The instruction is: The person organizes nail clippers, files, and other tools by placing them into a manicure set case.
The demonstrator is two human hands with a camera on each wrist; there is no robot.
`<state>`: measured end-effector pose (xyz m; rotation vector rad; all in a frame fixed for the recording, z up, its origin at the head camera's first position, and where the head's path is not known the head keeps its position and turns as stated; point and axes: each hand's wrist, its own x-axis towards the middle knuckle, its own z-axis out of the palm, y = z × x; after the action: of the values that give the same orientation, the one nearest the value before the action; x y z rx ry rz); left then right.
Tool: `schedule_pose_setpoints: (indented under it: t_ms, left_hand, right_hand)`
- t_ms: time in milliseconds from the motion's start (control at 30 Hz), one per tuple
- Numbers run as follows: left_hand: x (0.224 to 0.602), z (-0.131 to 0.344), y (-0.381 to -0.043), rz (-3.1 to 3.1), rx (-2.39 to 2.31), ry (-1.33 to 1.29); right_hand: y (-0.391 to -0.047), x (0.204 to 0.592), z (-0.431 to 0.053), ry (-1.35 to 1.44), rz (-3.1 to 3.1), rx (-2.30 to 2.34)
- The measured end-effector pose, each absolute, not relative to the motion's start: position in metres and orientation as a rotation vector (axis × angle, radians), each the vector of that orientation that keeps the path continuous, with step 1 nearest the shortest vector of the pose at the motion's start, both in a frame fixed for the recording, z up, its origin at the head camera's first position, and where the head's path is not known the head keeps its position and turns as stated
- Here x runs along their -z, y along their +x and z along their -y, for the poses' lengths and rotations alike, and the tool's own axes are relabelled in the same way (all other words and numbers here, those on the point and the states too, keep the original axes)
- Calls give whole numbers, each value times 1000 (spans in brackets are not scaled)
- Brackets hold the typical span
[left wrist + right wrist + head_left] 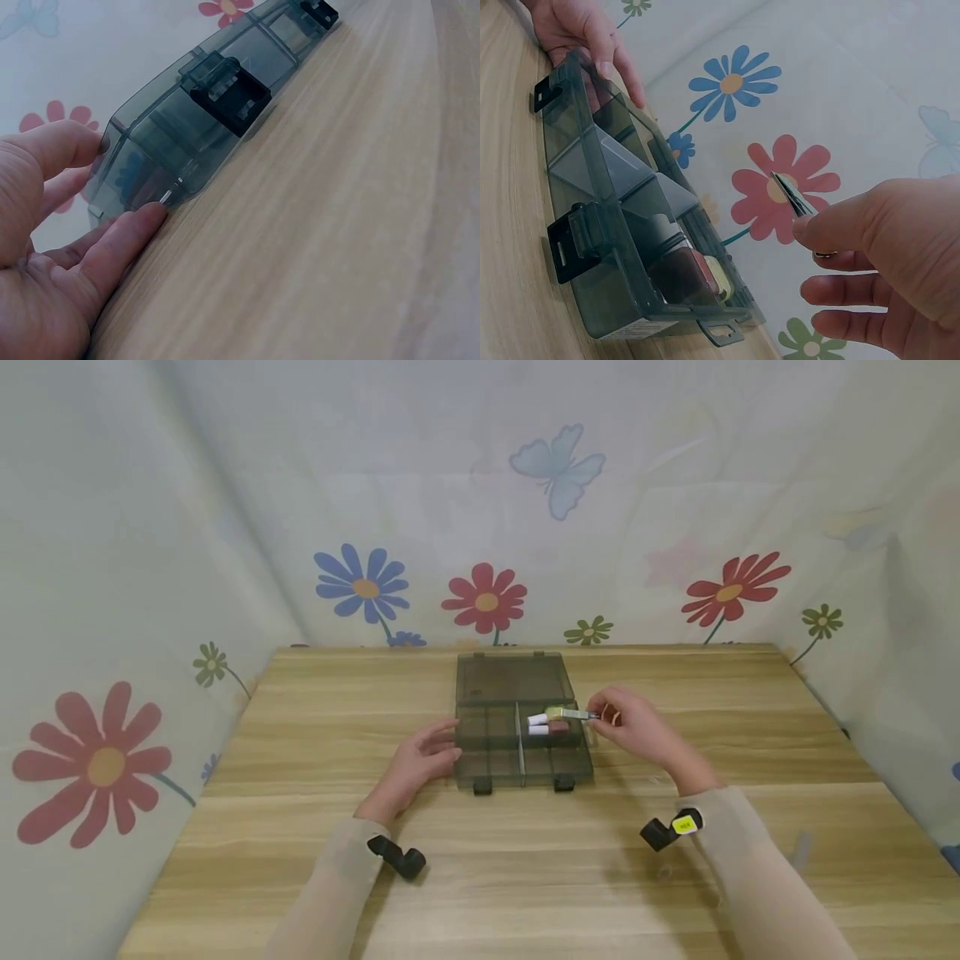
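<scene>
A dark translucent compartment box (487, 777) lies on the table with its lid (513, 678) folded back. My left hand (412, 768) rests its fingertips against the box's left side, and its bent fingers (124, 236) show in the left wrist view. My right hand (633, 722) pinches a silver nail clipper (791, 196) between thumb and forefinger, above the box's right half. Beneath it, in a right compartment, lie a brownish-red nail polish bottle (682, 276) and a yellow one (718, 277); their white caps (537, 725) point left in the head view.
Pale dividers (622, 165) split the box, and two black latches (564, 782) hang along its front edge. The wooden table (337, 693) meets a flower-printed cloth wall (427, 510) behind. A faint clear strip (802, 852) lies beside my right forearm.
</scene>
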<state>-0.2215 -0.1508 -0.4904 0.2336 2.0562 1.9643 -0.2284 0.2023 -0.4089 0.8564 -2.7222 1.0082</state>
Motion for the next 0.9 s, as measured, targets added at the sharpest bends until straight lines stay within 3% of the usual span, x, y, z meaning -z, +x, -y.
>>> schedule_pose_setpoints:
  t_ms: [400, 900]
  left_hand:
    - [507, 151, -227, -2121, -1998, 250]
    - [489, 153, -221, -2064, -1949, 257]
  right_hand:
    - [-235, 407, -182, 899, 2724, -1030]
    - [-247, 414, -155, 974, 2694, -1048]
